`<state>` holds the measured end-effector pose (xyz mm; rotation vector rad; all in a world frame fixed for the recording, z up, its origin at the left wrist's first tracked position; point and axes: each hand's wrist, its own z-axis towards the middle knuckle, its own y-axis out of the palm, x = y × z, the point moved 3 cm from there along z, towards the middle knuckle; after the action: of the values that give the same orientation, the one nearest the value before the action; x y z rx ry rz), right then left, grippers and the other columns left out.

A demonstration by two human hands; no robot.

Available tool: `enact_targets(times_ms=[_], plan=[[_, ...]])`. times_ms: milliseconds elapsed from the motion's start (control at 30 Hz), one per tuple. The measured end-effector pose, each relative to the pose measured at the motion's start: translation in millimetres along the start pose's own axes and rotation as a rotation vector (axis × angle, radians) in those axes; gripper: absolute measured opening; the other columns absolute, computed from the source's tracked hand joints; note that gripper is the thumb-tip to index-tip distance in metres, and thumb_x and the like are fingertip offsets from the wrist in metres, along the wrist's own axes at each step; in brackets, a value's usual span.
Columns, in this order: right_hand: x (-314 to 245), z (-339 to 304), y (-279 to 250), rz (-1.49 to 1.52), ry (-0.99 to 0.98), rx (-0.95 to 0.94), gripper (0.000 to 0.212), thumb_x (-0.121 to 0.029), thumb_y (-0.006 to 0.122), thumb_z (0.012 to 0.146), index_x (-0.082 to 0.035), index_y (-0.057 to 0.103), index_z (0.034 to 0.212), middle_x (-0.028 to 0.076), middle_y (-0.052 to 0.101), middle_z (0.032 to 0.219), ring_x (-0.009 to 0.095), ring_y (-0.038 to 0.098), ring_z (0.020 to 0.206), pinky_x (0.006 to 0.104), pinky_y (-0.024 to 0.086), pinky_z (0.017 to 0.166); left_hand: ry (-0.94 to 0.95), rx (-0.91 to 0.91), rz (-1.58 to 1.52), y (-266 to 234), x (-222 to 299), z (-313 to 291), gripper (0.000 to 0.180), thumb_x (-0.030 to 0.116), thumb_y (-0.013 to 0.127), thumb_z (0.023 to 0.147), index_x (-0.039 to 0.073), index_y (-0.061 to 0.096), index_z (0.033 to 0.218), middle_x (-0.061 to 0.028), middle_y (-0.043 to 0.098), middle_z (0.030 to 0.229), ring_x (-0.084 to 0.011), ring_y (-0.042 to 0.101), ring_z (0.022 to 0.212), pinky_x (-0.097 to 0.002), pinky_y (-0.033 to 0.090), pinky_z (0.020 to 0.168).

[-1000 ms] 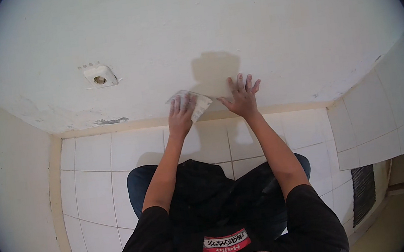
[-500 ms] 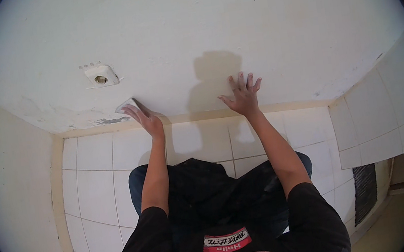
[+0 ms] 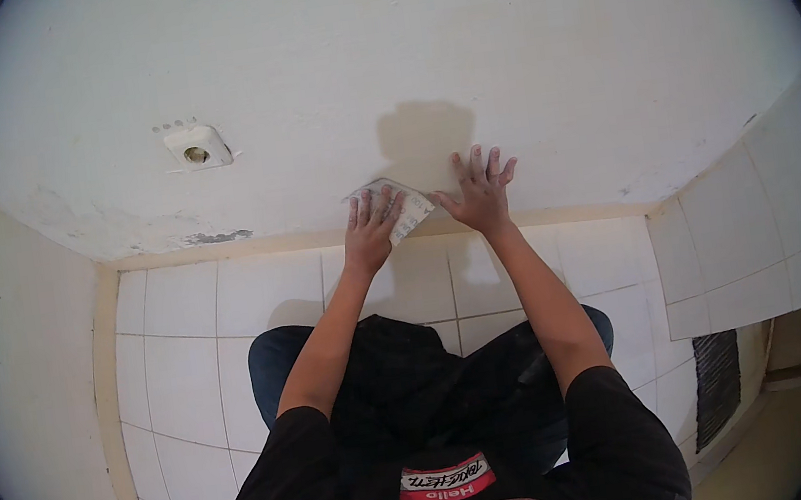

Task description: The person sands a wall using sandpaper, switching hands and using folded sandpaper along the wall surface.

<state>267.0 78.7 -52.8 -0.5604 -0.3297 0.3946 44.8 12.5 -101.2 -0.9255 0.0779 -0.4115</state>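
Note:
My left hand [image 3: 370,232] presses a folded piece of sandpaper [image 3: 412,211] flat against the low part of the white wall [image 3: 299,73]. Its fingers lie over the sheet, and the pale printed back shows beside them on the right. Dust whitens the fingertips. Just right of the sheet, my right hand [image 3: 482,198] rests on the wall with fingers spread and nothing in it. The thumb points toward the sandpaper's edge. What lies under the left palm is hidden.
A white wall socket [image 3: 198,149] is set at the upper left. Below it, a patch of flaked paint [image 3: 218,237] marks the wall. White floor tiles [image 3: 180,365] stretch under my crossed legs. A dark ribbed mat [image 3: 717,389] lies at the right, near a tiled ledge [image 3: 720,246].
My left hand has slid the sandpaper rightward along the wall, from beside the flaked patch to close by my right hand. The right hand stays in place.

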Motion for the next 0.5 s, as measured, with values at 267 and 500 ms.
enact_targets(times_ms=[267, 500], plan=[[0.2, 0.4, 0.2, -0.001, -0.003, 0.021, 0.084, -0.069, 0.059, 0.083, -0.025, 0.039, 0.152, 0.011, 0.01, 0.165, 0.039, -0.003, 0.151, 0.0712, -0.002, 0.111, -0.075, 0.131, 0.077, -15.5, -42.2, -9.2, 0.062, 0.004, 0.053, 0.085, 0.018, 0.048, 0.146, -0.0136, 0.038, 0.155, -0.0486, 0.031, 0.14, -0.0574, 0.025, 0.117], [0.9, 0.0, -0.7, 0.018, -0.002, 0.027, 0.084, -0.069, 0.059, 0.084, -0.026, 0.037, 0.153, 0.01, 0.01, 0.166, 0.037, -0.003, 0.152, 0.0714, -0.001, 0.111, -0.47, 0.447, -0.15, -54.4, -86.0, -26.9, 0.078, -0.008, 0.048, 0.076, -0.002, 0.03, 0.151, -0.0329, 0.015, 0.158, -0.0547, 0.008, 0.146, -0.058, 0.013, 0.118]])
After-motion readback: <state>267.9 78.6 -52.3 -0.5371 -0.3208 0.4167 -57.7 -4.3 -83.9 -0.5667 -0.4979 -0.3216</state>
